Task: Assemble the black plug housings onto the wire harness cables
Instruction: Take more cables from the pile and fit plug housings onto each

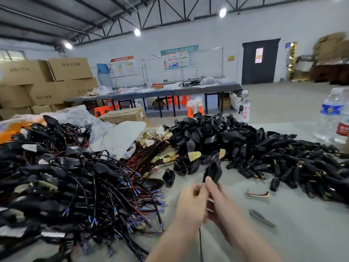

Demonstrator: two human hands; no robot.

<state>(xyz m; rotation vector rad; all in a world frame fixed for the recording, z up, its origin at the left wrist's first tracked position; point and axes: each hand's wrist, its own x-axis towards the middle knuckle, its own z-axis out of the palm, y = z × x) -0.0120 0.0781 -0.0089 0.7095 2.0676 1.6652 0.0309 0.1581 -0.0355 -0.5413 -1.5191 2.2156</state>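
Two hands meet over the near middle of the grey table (294, 237). The right hand (217, 200) pinches the lower end of one black plug housing (213, 170), which stands upright above the fingertips, clear of the table. The left hand (189, 204) sits just beside it with its fingers curled inward toward the housing's base. Whether they grip anything cannot be told, since the contact is hidden and blurred. A thin black cable (200, 241) hangs down from between the two hands and passes between the forearms.

To the left lies a large tangle of wire harness cables (79, 190) with red and black wires and blue-tipped ends. Beyond the hands, in the middle, is a heap of loose black housings (204, 135), with one stray housing (168, 176) lying apart on the near side. To the right spreads a pile of black cylindrical plugs (287, 165) with brass-coloured tips. A copper-coloured strip (257, 194) and a grey sliver (261, 218) lie on the table to the right of the hands. Clear water bottles (330, 114) stand at the far right edge. Cardboard boxes (47, 82) are stacked at the far left.
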